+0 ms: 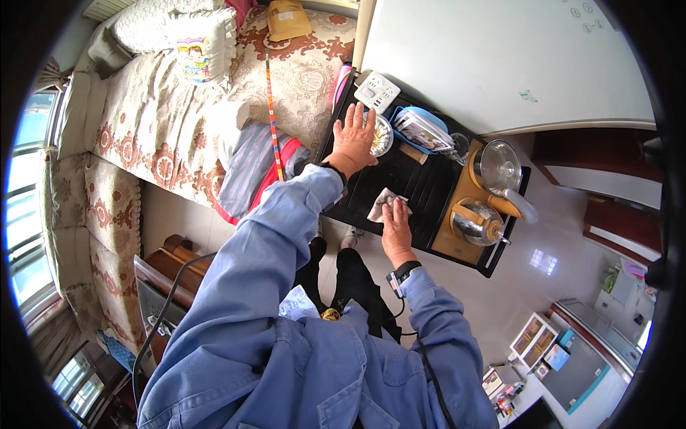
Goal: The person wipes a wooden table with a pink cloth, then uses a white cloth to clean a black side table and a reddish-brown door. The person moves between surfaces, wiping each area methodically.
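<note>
My left hand (352,138) is spread at the left part of a black slatted table (399,174), its fingers over the near side of a round white container (381,137) of cotton swabs. Whether it touches the container I cannot tell. My right hand (397,228) lies with its fingers flat on a crumpled pale cloth (379,206) near the table's front edge. A white power strip (377,91) is just beyond my left hand. To the right of it stands a blue basket (420,126) with papers in it.
On the table's right end stand a glass-lidded pot (499,165) and a steel kettle (474,222) on a brown board (450,244). A drinking glass (459,147) is beside the basket. A patterned sofa (177,128) with a striped cloth (252,166) borders the left.
</note>
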Available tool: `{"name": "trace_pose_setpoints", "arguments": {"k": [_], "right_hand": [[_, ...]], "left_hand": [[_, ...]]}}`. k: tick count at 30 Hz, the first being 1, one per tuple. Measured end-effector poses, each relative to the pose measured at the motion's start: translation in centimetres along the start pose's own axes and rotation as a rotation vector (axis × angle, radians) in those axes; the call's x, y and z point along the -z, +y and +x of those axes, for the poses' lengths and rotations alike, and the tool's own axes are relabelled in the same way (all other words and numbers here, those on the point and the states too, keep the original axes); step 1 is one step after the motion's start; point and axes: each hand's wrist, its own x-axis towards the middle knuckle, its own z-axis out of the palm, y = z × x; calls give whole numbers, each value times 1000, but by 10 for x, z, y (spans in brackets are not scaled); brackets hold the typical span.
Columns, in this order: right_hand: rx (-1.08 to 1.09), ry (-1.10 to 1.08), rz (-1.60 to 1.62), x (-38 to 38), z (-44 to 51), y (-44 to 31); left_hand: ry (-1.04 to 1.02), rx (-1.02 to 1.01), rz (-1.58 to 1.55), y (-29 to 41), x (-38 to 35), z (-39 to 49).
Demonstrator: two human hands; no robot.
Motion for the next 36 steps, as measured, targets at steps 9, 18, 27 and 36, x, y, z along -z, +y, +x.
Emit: {"name": "trace_pose_setpoints", "arguments": {"k": [9,18,27,36], "right_hand": [[12,25,6,2,22,2],[2,106,-42,-2,88,-6],[-77,117,-92,-22,118,-19],[-19,80,-124,-17,130,-28]], "left_hand": [[-26,-39,-84,-9,-8,10],[16,-57,-187,-33,1,-67],[44,-4,-356,-56,35,-170],[9,75,-403,-66,38,-231]]}}
